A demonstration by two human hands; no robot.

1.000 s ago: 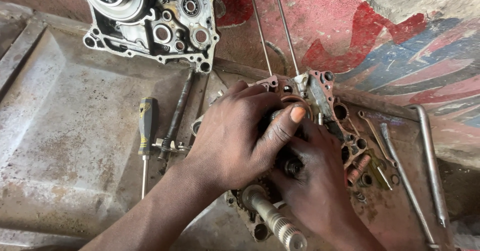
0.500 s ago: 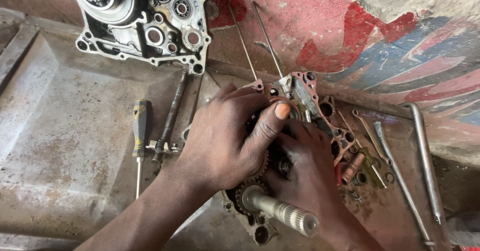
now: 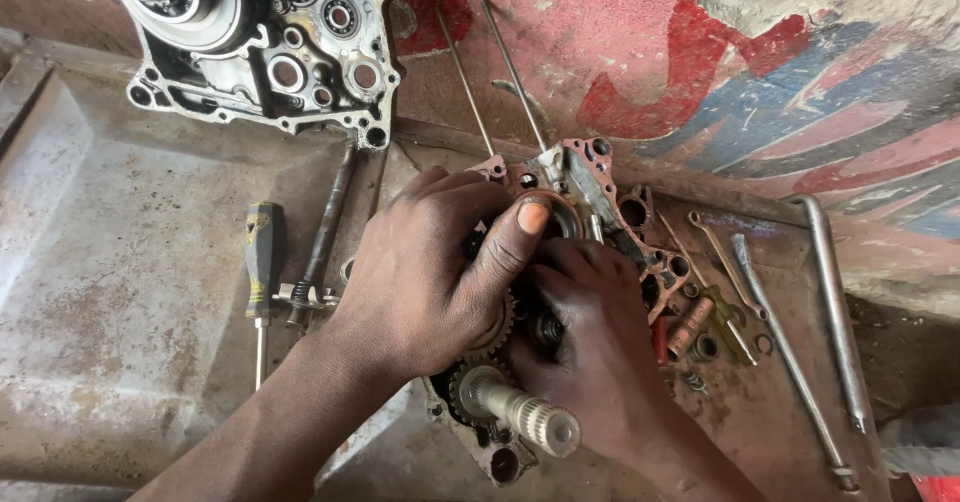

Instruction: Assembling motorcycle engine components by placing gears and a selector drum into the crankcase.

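Gears [image 3: 492, 330] sat in the rusty engine case half [image 3: 610, 212] at the centre of the frame, and both your hands were on them. Your left hand [image 3: 430, 272] lay flat over the gear cluster, fingers curled down around it and thumb stretched right toward the round bearing seat. Your right hand [image 3: 595, 347] pressed in just beside it, fingers bent and tucked under the left thumb, gripping parts I could not make out. Below your hands a splined shaft [image 3: 525, 417] stuck up out of the case. Left of centre a screwdriver [image 3: 260, 272] lay on the metal tray [image 3: 100, 262]. At upper left sat the other engine case half [image 3: 270, 52], and long steel rods [image 3: 835, 312] lay at right.
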